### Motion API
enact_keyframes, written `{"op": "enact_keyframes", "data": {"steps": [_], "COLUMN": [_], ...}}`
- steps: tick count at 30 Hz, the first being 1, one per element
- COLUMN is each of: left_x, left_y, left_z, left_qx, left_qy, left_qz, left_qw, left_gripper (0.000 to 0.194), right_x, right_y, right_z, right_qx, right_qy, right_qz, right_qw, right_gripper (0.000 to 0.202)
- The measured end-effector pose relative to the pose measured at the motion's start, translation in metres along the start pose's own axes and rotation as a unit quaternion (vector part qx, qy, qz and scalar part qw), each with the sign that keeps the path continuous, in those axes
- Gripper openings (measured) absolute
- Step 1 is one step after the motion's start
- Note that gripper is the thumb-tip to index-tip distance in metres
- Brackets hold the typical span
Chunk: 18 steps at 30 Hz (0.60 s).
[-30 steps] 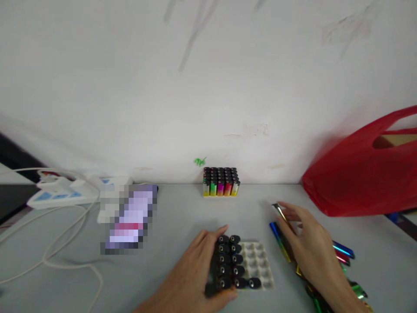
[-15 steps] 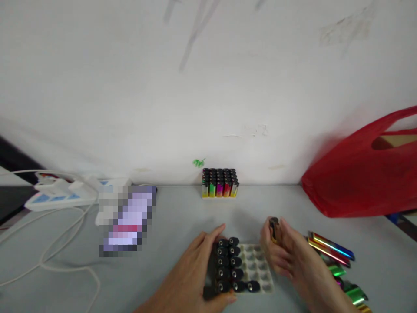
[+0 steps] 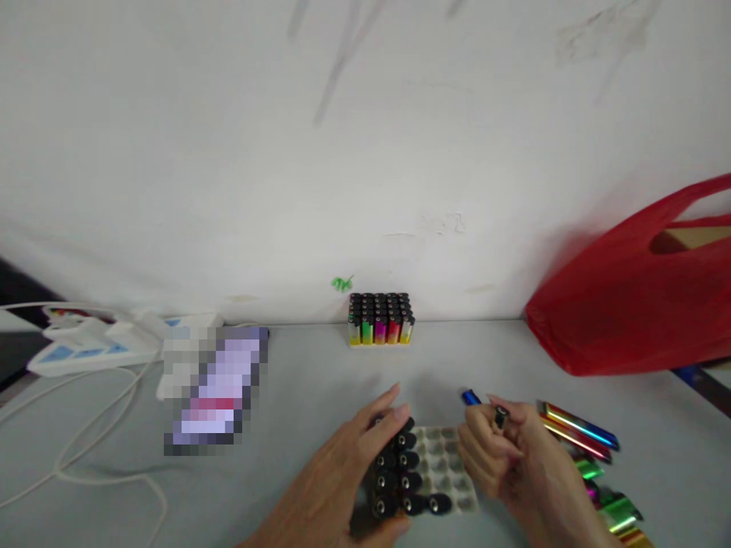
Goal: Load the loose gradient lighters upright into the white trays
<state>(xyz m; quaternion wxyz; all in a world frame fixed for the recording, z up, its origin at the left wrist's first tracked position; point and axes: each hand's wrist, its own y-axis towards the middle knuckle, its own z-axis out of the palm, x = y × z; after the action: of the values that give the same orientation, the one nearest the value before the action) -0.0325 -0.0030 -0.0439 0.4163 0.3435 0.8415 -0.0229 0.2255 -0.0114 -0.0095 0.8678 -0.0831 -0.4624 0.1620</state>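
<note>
A pale tray with round hollows [image 3: 445, 464] lies at the bottom centre; black-topped lighters [image 3: 408, 481] stand in its left columns and along its near row. My left hand [image 3: 343, 464] is wrapped round the left side of these lighters, thumb and fingers touching them. At the tray's right edge my right hand [image 3: 499, 449] is closed on a lighter [image 3: 501, 415], whose dark top with a metal ring shows between the fingers. A blue metallic piece [image 3: 470, 397] sticks out at the far side of that hand; whether it is a separate lighter cannot be made out.
A full block of coloured lighters [image 3: 380, 329] stands by the wall. Shiny metallic pieces [image 3: 579, 430] lie right of my right hand. A red bag [image 3: 628, 304] is at the right. On the left are a pixelated phone [image 3: 220, 388], a power strip [image 3: 97, 352] and white cables [image 3: 103, 479].
My right hand has turned and closed further round its lighter, and a blue piece now shows beside it. My left hand's upper fingers have moved over the lighters at the far end.
</note>
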Motion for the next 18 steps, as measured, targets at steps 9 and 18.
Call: {"op": "enact_keyframes", "data": {"steps": [9,18], "left_x": [0.0017,-0.0011], "left_y": [0.004,0.005], "left_z": [0.0003,-0.0008], "left_qx": [0.035,0.034], "left_qy": [0.007,0.004], "left_qz": [-0.011,-0.016], "left_qw": [0.999,0.999], "left_gripper": [0.115,0.11], "right_x": [0.0018,-0.0014], "right_y": [0.004,0.0034], "right_z": [0.0025,0.003], "right_qx": [0.006,0.008], "right_qy": [0.003,0.031], "right_qz": [0.021,-0.006], "right_qw": [1.0,0.999], "right_gripper": [0.066,0.064]}}
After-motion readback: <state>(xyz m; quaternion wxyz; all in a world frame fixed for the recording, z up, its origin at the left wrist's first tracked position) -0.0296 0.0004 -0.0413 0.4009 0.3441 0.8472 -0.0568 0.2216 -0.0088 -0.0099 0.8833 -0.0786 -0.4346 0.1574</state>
